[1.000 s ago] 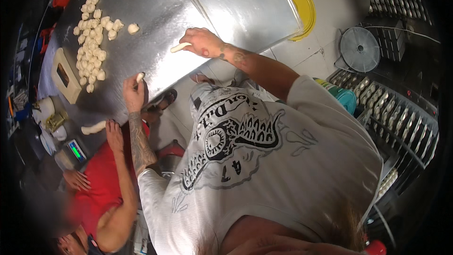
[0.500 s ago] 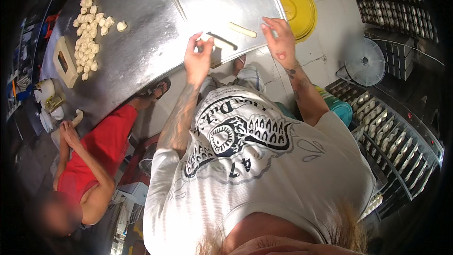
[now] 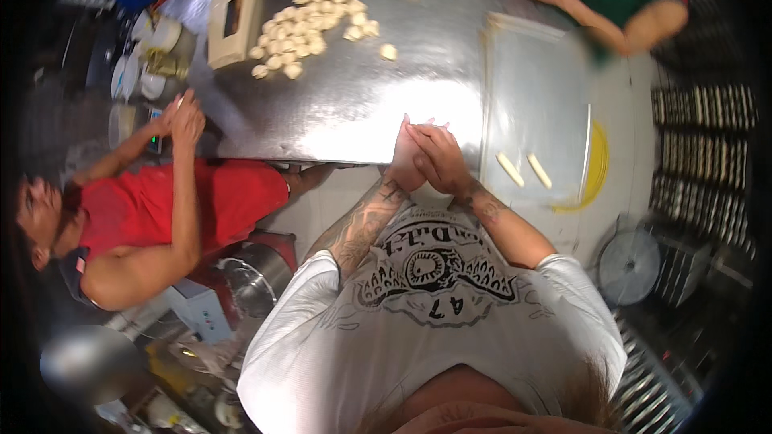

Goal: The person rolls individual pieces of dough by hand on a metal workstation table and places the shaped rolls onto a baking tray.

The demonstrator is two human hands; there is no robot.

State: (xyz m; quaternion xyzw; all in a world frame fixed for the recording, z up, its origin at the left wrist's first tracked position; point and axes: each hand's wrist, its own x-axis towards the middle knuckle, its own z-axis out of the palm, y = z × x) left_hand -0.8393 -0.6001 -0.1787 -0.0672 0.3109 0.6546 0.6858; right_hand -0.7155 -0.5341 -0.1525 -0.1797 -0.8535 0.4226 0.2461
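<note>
Over the near edge of the steel table [image 3: 338, 108], my left hand [image 3: 406, 157] and my right hand [image 3: 442, 157] are pressed together, palm against palm. The right hand's fingers lie across the left; whatever is between them, if anything, is hidden. To their right, two pale dough strips [image 3: 510, 169] rest side by side, apart, on the near part of a metal tray [image 3: 537, 84]. Farther off at the left lies a heap of dough balls [image 3: 301, 28], with a single dough ball [image 3: 388, 52] apart from it, closer to my hands.
A person in red [image 3: 153, 217] works at the left with hands raised; a person in green [image 3: 619, 0] stands far right. A cream box [image 3: 251, 16] stands beside the heap. Right of the table are a yellow lid [image 3: 597, 169], a fan [image 3: 629, 265] and loaded racks [image 3: 704, 157].
My hands have left the tray and come together to its left. The view has turned, bringing a person in green into sight. The person in red has raised their hands.
</note>
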